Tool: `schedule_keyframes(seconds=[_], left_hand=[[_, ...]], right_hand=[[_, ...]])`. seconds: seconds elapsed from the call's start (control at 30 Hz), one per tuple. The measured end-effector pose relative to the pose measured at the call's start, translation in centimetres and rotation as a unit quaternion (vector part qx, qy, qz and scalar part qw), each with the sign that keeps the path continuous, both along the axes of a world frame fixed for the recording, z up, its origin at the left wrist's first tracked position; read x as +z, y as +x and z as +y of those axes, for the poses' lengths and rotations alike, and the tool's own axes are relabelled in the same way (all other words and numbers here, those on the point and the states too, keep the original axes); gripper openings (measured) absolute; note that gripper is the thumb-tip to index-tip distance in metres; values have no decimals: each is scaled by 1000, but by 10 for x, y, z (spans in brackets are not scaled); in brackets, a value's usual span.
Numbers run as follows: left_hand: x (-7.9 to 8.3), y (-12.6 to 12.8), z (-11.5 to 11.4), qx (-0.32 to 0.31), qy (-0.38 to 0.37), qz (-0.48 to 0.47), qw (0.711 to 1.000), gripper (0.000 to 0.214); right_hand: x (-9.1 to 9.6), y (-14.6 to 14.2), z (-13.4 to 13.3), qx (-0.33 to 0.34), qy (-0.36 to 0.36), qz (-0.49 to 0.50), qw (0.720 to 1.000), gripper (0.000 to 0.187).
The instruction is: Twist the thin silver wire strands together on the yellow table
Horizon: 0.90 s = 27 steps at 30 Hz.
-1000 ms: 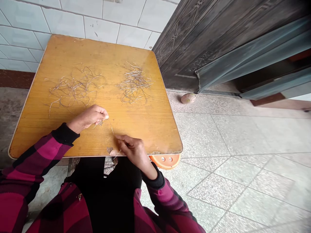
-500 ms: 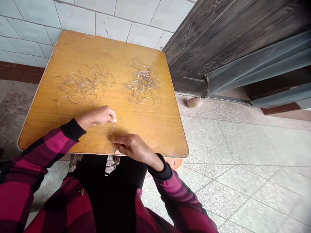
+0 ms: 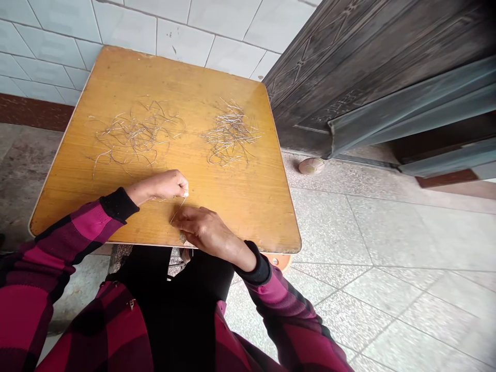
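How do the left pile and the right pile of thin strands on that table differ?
The left pile spreads wider, while the right pile is more compact. Many strands in the left pile bend and curl; those in the right pile look mostly straighter. The left pile lies nearer the left hand than the right pile does. Both are loose tangles of thin strands lying on the table.

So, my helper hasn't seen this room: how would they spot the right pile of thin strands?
By the white tiled wall stands a brown table. On its top, the right pile lies nearer the dark door. It looks straighter and more compact than the looser, curlier left pile.
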<state>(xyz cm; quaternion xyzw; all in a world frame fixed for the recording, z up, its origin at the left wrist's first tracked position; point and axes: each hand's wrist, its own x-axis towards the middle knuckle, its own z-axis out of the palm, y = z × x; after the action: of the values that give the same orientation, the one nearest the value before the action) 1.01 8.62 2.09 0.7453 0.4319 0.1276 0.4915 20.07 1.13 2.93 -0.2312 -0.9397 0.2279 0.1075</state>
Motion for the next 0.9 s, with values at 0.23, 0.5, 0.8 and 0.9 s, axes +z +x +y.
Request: schedule_keyframes(seconds=[0.23, 0.5, 0.8, 0.9], left_hand=[[2, 3, -1, -24, 41, 11, 999, 13], [2, 3, -2, -37, 51, 18, 998, 13], [-1, 3, 0, -97, 71, 29, 992, 15], [-1, 3, -1, -99, 83, 32, 991, 15]], right_hand=[[6, -5, 0, 14, 40, -75, 996, 22], [3, -8, 5, 53, 54, -79, 994, 18], [1, -13, -5, 41, 166, -77, 982, 23], [-1, -12, -10, 28, 173, -59, 983, 24]])
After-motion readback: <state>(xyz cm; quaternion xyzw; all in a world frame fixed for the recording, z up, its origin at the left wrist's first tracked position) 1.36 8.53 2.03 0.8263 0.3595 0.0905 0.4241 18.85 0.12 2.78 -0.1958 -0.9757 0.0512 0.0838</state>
